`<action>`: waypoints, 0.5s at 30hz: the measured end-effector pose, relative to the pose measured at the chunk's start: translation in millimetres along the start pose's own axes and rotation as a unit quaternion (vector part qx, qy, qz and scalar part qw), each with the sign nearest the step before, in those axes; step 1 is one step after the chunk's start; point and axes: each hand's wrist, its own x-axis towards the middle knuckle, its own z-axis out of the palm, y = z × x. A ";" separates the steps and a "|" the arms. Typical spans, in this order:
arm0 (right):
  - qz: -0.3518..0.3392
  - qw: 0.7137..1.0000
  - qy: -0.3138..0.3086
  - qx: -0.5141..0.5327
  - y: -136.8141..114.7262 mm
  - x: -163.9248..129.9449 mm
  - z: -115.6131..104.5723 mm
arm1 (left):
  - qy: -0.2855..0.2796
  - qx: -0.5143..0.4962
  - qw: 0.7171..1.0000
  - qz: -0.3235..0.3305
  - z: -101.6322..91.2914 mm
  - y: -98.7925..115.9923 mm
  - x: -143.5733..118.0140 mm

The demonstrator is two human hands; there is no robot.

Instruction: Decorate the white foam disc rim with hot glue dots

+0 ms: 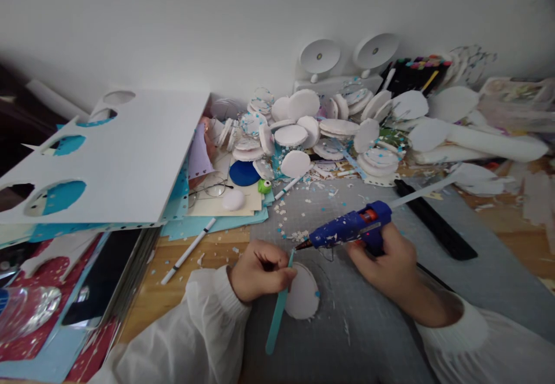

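Grey mat, left hand pinching teal strip on half-hidden white disc; right hand gripping glue gun

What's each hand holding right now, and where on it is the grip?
The right hand holds the blue glue gun by its handle. The left hand pinches the teal strip near its top end, beside the white disc.

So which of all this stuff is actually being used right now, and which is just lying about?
In use:
- blue glue gun, gripped in the right hand
- teal strip, pinched by the left hand
- white disc under the nozzle

Lying about:
- pile of white discs
- white sheet with round holes
- eyeglasses
- marker pen
- green punch
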 end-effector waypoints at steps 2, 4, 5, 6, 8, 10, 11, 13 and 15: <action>0.006 1.000 -0.002 -0.003 -0.2 0.2 -0.3 | 0.002 0.000 1.000 -0.005 0.3 0.5 -0.1; 0.007 1.000 -0.006 -0.001 -0.2 0.1 -0.5 | 0.005 0.000 1.000 -0.009 0.5 0.6 -0.2; 0.005 1.000 -0.006 0.000 -0.1 0.0 -0.6 | 0.006 0.000 1.000 -0.008 0.6 0.6 -0.3; 0.003 1.000 -0.004 0.000 0.2 -0.2 -0.6 | 0.007 0.001 1.000 -0.007 0.6 0.6 -0.3; -0.006 1.000 0.000 -0.008 1.2 -0.5 -0.8 | 0.010 0.004 1.000 -0.007 0.6 0.9 -0.4; -0.018 0.999 0.008 -0.024 2.8 -0.7 -1.1 | 0.012 0.005 1.000 -0.008 0.5 1.4 -0.4; -0.028 0.999 0.014 -0.035 3.8 -0.8 -1.3 | 0.011 0.004 1.000 -0.010 0.4 1.8 -0.4; -0.047 0.997 0.028 -0.056 5.5 -0.6 -1.7 | 0.009 0.003 1.000 -0.015 0.1 2.7 -0.3; -0.056 0.995 0.044 -0.076 6.4 0.4 -2.4 | 0.009 0.005 1.000 -0.016 -0.3 3.5 0.0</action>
